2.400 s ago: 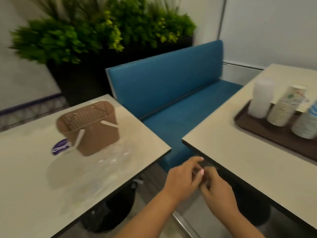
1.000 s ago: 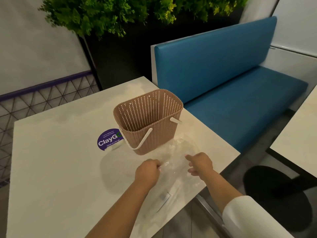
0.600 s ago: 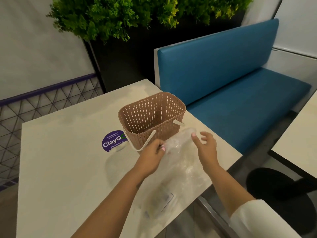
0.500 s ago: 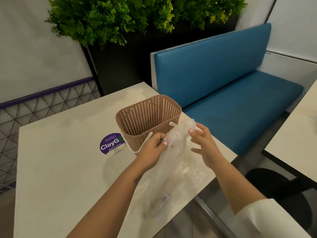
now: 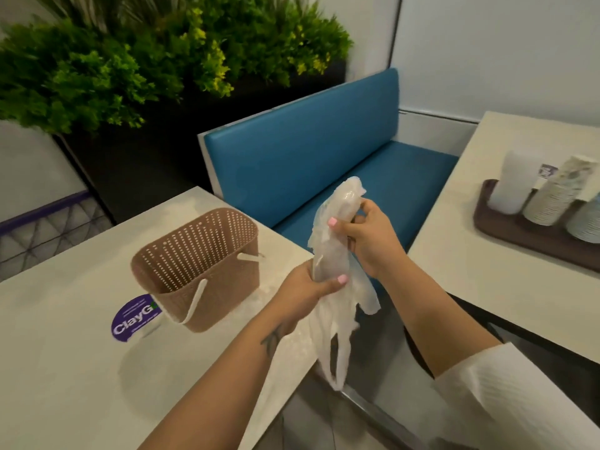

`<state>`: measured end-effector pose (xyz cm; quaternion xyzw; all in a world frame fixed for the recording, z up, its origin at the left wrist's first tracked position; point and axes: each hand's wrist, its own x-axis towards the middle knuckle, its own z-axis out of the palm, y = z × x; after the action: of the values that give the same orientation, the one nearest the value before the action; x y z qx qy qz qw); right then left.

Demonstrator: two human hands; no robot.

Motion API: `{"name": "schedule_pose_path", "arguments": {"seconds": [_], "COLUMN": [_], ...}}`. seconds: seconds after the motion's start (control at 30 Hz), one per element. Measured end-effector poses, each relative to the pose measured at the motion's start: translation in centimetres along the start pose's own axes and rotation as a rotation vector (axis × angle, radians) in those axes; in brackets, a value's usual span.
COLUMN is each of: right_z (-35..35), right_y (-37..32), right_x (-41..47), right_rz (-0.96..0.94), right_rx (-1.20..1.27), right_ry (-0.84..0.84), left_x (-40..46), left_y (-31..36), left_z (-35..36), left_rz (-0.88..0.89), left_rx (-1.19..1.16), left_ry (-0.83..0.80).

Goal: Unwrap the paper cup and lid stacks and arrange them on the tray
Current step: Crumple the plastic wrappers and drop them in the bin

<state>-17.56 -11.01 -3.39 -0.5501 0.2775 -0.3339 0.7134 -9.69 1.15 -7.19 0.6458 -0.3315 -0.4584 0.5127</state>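
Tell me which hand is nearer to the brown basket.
Left. The left hand grips the plastic wrap just right of the basket, low by its side. The right hand holds the wrap higher up and farther right, over the gap between the tables.

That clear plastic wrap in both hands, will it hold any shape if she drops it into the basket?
Probably not: the plastic wrap droops limp below the left hand, so it looks floppy and light. Bunched by the right hand, it may spring open.
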Motion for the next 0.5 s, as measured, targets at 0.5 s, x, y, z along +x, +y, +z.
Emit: {"name": "schedule_pose_path", "arguments": {"seconds": [0.5], "right_z": [-7.9], "right_y": [0.3], "right_x": [-2.7], "right_rz": [0.208], "right_rx": [-0.397], "right_ry": [-0.117], "left_x": [2.7], "left_y": [4.1], "left_z": [5.1], "left_rz": [0.321], "left_rx": [-0.043], "left_ry": [-0.038]}}
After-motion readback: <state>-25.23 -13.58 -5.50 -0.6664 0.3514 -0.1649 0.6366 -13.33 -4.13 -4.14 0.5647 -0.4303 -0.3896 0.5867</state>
